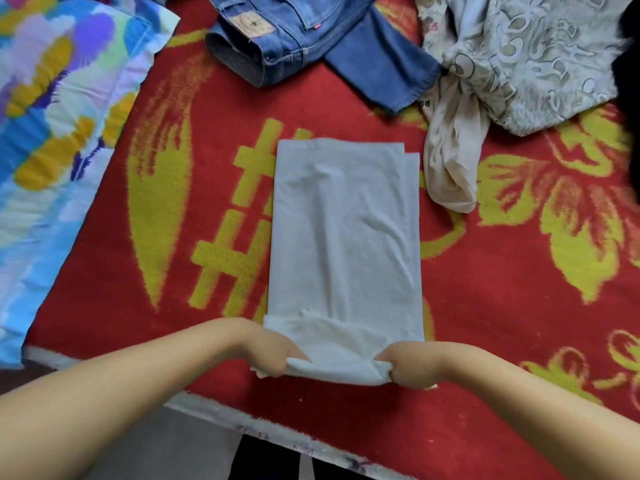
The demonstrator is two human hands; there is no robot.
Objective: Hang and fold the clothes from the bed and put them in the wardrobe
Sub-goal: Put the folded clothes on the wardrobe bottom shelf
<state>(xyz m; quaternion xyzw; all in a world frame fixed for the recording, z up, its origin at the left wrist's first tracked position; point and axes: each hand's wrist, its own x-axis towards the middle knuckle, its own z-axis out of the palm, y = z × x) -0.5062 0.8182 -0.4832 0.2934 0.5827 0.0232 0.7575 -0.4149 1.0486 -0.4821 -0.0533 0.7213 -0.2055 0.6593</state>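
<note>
While a colourful pillow (52, 109) lies at the far left on the red and yellow blanket (166, 237), the left hand (273, 351) grips the near left corner of the folded white garment (343, 230); the right hand (408, 367) grips its near right corner, lifting that edge. Farther off lie blue jeans (311, 39); right of them, a patterned grey garment (519, 64).

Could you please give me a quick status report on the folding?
Left hand and right hand grip near edge of white garment. Garment flat, narrow. Jeans beyond, clear of fold.
</note>
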